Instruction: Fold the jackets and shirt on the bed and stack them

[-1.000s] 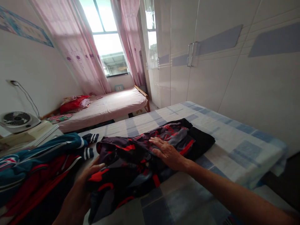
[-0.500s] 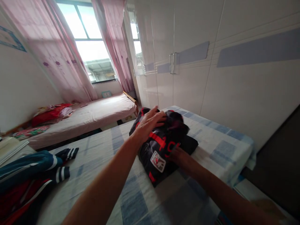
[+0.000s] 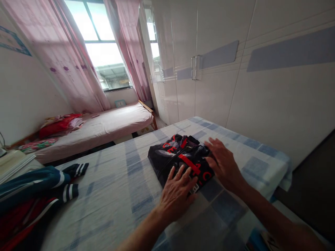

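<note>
We have one folded garment (image 3: 180, 157), black with red lettering. It lies on the checked bed (image 3: 112, 198), towards the far right part and on the side nearest the white wardrobe (image 3: 235, 101). Our left hand (image 3: 176, 195) lies flat over its near edge with the fingers spread. Our right hand (image 3: 224, 166) lies flat against its right edge. Neither grip is closed on anything: both are open and palm down, resting on the cloth rather than pinching it.

We judge the garment to be soft, light and limp, and its faint sheen suggests a slick synthetic cloth. It is not fragile, but it has no stiffness of its own. Lifted by one corner or by the top layer alone, the fold would likely sag and slide open. The surer hold would be flat hands slid under two opposite sides, or a pinch through all the layers at a folded edge.

By our count:
- One folded garment.
- Two hands, both our own.
- Two beds: ours and a pink bed (image 3: 112, 122) by the window.
- One loose heap at the left, with a blue striped jacket (image 3: 39, 179) over red cloth (image 3: 23, 223). We cannot tell how many pieces it holds.
</note>
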A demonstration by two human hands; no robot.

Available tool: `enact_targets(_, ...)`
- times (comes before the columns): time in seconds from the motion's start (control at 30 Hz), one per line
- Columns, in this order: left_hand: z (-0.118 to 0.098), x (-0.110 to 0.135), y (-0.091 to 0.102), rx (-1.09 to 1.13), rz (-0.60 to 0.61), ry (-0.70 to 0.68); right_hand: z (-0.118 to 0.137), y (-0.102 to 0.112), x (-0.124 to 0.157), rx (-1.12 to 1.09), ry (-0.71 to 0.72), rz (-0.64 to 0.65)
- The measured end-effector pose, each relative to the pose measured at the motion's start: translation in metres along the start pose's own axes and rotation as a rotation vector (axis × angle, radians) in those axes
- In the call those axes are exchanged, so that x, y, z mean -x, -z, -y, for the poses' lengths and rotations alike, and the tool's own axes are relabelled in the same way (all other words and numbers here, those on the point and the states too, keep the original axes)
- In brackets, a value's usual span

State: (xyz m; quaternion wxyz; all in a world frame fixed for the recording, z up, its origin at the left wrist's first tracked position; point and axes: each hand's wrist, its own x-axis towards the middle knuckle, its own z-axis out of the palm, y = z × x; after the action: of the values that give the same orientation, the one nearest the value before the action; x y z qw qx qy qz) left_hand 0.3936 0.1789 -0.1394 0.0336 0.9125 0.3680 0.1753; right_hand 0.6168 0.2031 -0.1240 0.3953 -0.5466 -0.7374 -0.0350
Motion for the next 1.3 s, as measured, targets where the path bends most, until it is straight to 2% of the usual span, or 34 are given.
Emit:
enact_targets(0.07,-0.004,-0.003,-0.010,0.018,0.034,-0.024,-0.003,-0.024,-0.003,0.131,0.074,0.180)
enact_targets(0.13,-0.004,-0.003,-0.011,0.080,0.055,-0.049,-0.014,-0.042,-0.002,0.189,0.054,0.315)
enact_targets(0.2,0.002,-0.002,-0.004,0.167,0.026,-0.040,-0.027,-0.049,-0.002,0.185,0.021,0.350)
enact_targets(0.23,0.008,-0.001,0.002,0.204,-0.028,-0.001,-0.033,-0.048,-0.002,0.176,0.009,0.332)
enact_targets(0.3,0.028,0.001,0.013,0.285,-0.210,0.184,-0.045,-0.042,-0.006,0.174,-0.040,0.230)
enact_targets(0.37,0.056,0.000,0.023,0.410,-0.389,0.460,-0.056,-0.033,-0.012,0.184,-0.174,0.122)
enact_targets(0.4,0.072,-0.001,0.026,0.482,-0.438,0.588,-0.060,-0.030,-0.015,0.171,-0.267,0.115)
enact_targets(0.47,0.104,-0.006,0.029,0.597,-0.461,0.756,-0.067,-0.026,-0.022,0.103,-0.455,0.197)
enact_targets(0.57,0.137,-0.014,0.032,0.710,-0.418,0.796,-0.074,-0.023,-0.031,-0.006,-0.584,0.331)
enact_targets(0.67,0.149,-0.023,0.035,0.833,-0.363,0.704,-0.077,-0.023,-0.038,-0.041,-0.580,0.348)
enact_targets(0.83,0.149,-0.030,0.042,0.941,-0.349,0.584,-0.077,-0.022,-0.053,-0.170,-0.573,0.493)
enact_targets(0.9,0.144,-0.026,0.055,0.953,-0.382,0.569,-0.071,-0.020,-0.063,-0.267,-0.579,0.501)
enact_targets(0.97,0.132,-0.014,0.075,0.952,-0.407,0.558,-0.060,-0.017,-0.077,-0.371,-0.546,0.473)
enact_targets(1.07,0.102,0.019,0.108,0.847,-0.446,0.612,-0.037,-0.014,-0.101,-0.505,-0.441,0.486)
enact_targets(1.13,0.080,0.048,0.120,0.741,-0.450,0.700,-0.023,-0.017,-0.113,-0.557,-0.359,0.536)
enact_targets(1.2,0.065,0.079,0.115,0.721,-0.400,0.785,-0.011,-0.028,-0.119,-0.519,-0.284,0.592)
enact_targets(1.3,0.060,0.122,0.087,0.659,-0.307,0.894,0.001,-0.053,-0.116,-0.296,-0.192,0.604)
